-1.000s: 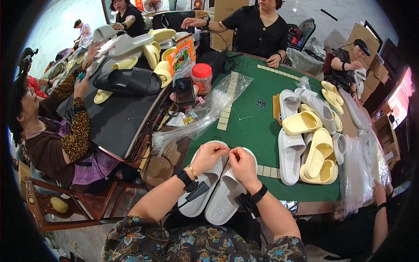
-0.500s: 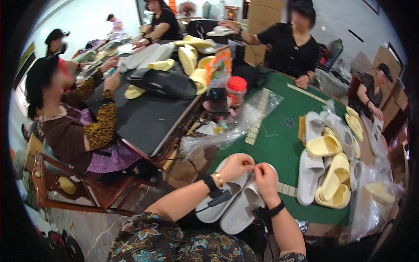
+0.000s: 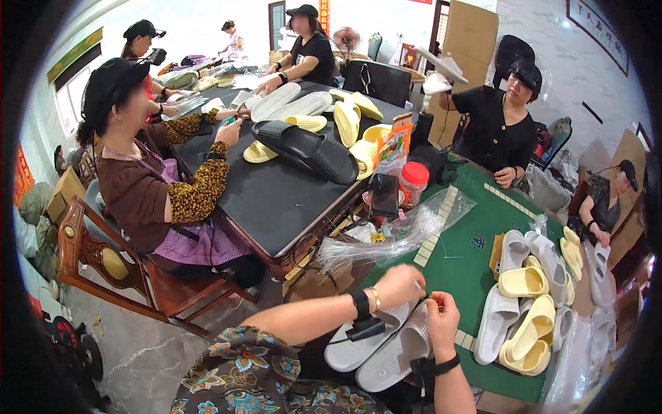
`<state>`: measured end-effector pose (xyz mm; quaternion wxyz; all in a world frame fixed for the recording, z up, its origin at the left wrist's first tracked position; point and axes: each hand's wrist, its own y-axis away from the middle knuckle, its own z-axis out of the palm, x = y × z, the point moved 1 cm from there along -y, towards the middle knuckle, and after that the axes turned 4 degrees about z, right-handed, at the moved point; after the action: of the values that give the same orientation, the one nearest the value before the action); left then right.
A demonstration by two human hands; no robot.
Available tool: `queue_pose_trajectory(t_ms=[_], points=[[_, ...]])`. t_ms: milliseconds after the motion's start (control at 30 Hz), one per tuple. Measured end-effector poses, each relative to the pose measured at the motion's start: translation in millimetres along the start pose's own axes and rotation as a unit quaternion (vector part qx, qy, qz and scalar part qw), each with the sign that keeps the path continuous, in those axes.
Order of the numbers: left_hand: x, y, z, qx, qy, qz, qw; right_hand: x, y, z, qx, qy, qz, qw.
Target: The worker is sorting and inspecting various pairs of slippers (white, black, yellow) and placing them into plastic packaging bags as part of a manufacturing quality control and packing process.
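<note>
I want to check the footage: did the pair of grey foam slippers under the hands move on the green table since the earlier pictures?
No. The grey foam slippers lie at the near edge of the green table as before; only the camera turned.

- Grey marble floor (image 3: 148, 352), pale marble wall (image 3: 552, 52) at the far side.
- Wooden chair (image 3: 103, 259) beside a dark worktop (image 3: 276, 196).
- Bright window (image 3: 69, 103) on the left.
- Cardboard boxes (image 3: 472, 31) stacked at the back.
</note>
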<state>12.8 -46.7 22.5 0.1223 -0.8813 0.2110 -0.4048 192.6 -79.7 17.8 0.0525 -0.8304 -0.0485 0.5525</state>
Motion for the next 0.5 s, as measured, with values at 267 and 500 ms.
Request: queue_pose_trajectory(t_ms=[267,500], points=[[-70.2,-61.9,-203.2,0.328,-0.270,-0.040,0.904,-5.7,65.0,-46.3,-0.089,0.312,-0.168,0.931],[-194.2,-41.7,-270.7,0.199,-0.250,-0.135,0.938,-9.2,40.5,-75.9,0.013,0.298,-0.151,0.943]])
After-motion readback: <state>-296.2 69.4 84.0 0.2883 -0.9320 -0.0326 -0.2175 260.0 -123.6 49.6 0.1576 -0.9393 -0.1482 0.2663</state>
